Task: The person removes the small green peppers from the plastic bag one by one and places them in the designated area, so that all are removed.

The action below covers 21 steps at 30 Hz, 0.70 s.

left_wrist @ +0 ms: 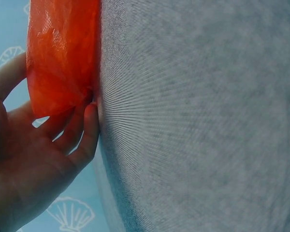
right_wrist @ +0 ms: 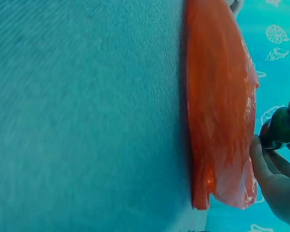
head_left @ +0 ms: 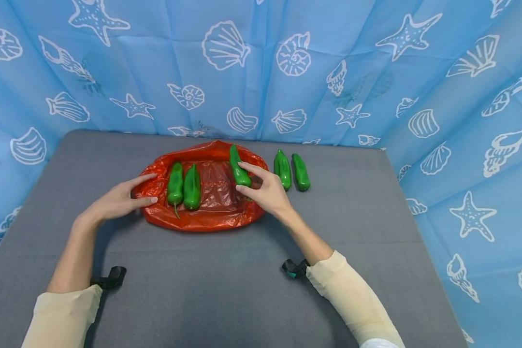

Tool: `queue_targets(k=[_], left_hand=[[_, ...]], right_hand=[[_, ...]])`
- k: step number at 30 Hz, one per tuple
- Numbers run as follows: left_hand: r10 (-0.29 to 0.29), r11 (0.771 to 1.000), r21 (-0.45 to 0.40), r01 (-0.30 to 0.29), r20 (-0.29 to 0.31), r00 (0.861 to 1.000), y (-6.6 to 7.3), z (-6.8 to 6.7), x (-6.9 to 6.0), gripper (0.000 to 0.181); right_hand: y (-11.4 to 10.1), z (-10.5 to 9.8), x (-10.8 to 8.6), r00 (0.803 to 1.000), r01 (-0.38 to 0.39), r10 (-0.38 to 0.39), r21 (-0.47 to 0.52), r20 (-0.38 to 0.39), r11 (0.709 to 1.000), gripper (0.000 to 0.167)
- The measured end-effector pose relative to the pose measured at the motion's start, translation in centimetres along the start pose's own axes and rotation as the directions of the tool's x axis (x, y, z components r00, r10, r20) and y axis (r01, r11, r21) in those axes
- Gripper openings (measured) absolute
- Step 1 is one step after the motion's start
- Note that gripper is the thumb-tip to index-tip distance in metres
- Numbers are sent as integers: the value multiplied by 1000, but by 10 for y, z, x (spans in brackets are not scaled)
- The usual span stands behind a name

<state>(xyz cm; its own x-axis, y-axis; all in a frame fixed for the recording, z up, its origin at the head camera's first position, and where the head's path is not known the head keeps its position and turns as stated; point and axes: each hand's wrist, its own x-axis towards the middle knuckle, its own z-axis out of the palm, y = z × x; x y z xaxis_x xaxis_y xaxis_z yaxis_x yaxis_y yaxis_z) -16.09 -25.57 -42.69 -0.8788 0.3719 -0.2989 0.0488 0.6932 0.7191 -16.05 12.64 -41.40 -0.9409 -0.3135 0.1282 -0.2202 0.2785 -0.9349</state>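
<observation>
A red plastic bag [head_left: 204, 223] lies on the grey table with its mouth spread open upward. Inside its left part, two green peppers [head_left: 192, 188] rest side by side. My left hand [head_left: 117, 199] holds the bag's left end, thumb and forefinger over the rim; in the left wrist view its other fingers touch the bag's outside low down. Above the bag's right end, my right hand [head_left: 269, 191] pinches a green pepper [head_left: 239, 169] between thumb and fingers. That pepper [right_wrist: 281, 128] shows above the bag's rim in the right wrist view.
Two more green peppers, one nearer [head_left: 282, 169] and one farther right [head_left: 301, 172], lie on the table just right of the bag. A blue curtain [head_left: 261, 87] with white shells hangs behind the grey table [head_left: 226, 285] and along its sides. Black straps circle both wrists.
</observation>
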Motion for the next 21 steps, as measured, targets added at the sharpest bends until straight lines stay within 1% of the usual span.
queue_targets(k=[3, 9, 16, 21], left_hand=[[2, 1000, -1, -2, 1, 1000, 0, 0, 0, 78], [0, 1000, 1, 0, 0, 1000, 0, 0, 0, 78], [-5, 1000, 4, 5, -3, 1000, 0, 1, -1, 79], [-6, 1000, 7, 6, -2, 1000, -1, 1, 1, 79]], right_hand=[[1, -5, -2, 1000, 1, -1, 15, -9, 1000, 55], [4, -17, -5, 999, 32, -32, 20, -36, 999, 55], [-33, -30, -20, 999, -33, 33, -3, -30, 999, 53], [-33, -40, -25, 999, -35, 33, -36, -42, 999, 53]])
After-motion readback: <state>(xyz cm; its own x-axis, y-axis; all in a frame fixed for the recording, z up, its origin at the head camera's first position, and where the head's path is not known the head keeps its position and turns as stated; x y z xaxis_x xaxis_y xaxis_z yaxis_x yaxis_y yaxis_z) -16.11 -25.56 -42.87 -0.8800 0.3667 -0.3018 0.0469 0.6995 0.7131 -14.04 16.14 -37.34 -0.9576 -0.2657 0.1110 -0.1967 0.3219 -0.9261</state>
